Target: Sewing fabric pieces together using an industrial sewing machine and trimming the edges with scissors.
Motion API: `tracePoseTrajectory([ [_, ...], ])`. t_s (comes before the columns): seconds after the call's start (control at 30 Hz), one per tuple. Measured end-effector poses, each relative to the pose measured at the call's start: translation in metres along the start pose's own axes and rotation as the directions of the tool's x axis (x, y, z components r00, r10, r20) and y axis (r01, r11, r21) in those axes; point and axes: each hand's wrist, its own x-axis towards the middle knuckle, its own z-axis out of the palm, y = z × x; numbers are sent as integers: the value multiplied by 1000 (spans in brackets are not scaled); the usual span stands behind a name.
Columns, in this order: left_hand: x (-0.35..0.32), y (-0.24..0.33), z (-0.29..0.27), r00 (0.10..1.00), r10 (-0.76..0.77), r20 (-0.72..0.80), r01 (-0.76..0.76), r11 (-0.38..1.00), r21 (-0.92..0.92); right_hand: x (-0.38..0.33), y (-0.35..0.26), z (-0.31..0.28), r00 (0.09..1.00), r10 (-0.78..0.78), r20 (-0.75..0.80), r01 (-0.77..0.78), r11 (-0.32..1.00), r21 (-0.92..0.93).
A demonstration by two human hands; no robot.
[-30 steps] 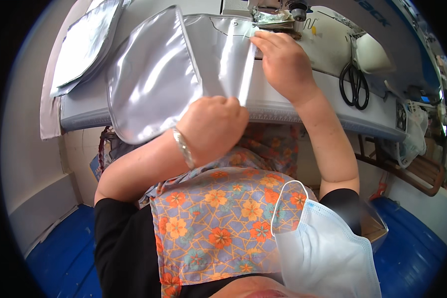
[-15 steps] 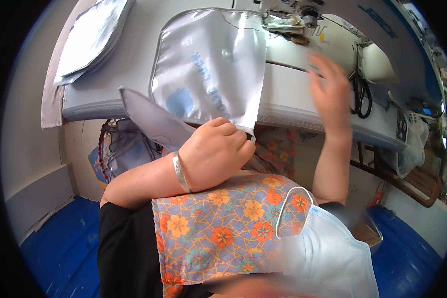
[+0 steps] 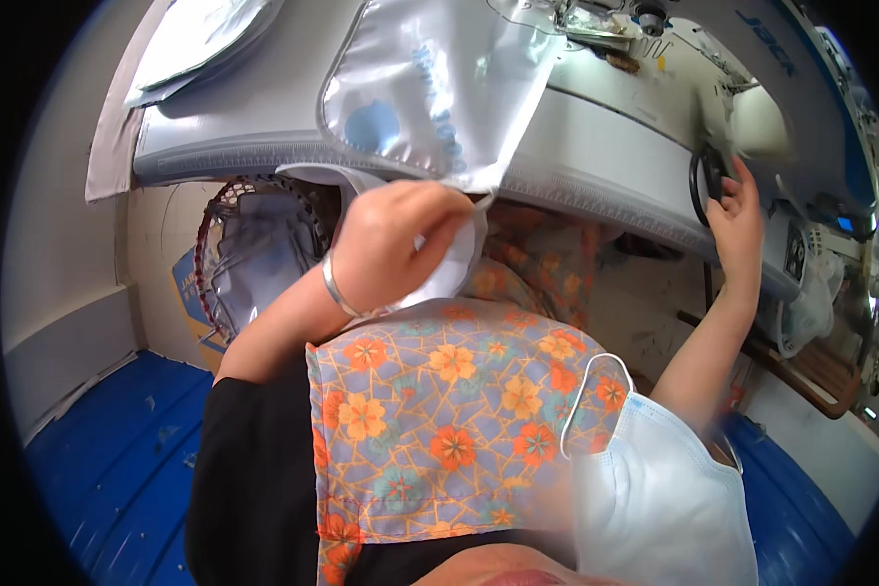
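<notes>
**A:** What have you got hold of?

**Me:** My left hand (image 3: pixel 400 244) pinches the near corner of a silver fabric piece (image 3: pixel 430 88), fingers closed tight on its edge. The rest of the piece lies up on the sewing table (image 3: pixel 596 146), its lower edge hanging off the front. My right hand (image 3: pixel 737 210) is up at the scissors (image 3: pixel 705 176) that sit by the machine's right side; my fingertips touch the handle loops, but I cannot tell whether they have closed on them.

**A:** What worries you?

**Me:** I judge three things. The silver cloth looks slick, and I hold it by one corner only, so it could slide off the table edge toward my lap. My hands are well apart and I am looking down, so I am partly feeling for the scissors; a poor grasp could knock them off the ledge. And if I pull the corner too hard, whatever is stitched near the needle (image 3: pixel 645 15) could pucker or tear.

**A:** Any bins around?

**Me:** A round woven basket (image 3: pixel 215 244) stands under the table at my left, just below my left hand. It holds more pale, shiny pieces, piled loosely; I cannot count them. A stack of the same silver pieces (image 3: pixel 195 39) lies on the table's far left, not in any container.
</notes>
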Motion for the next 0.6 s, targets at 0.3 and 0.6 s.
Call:
tracePoseTrajectory([
  [0.3,9,-25,-17,944,-312,-111,272,921,-279,-53,-78,78,493,-303,815,-314,812,492],
  [0.6,1,-32,-18,917,-376,-134,316,889,-330,-44,-97,115,544,-369,753,-340,724,600],
])
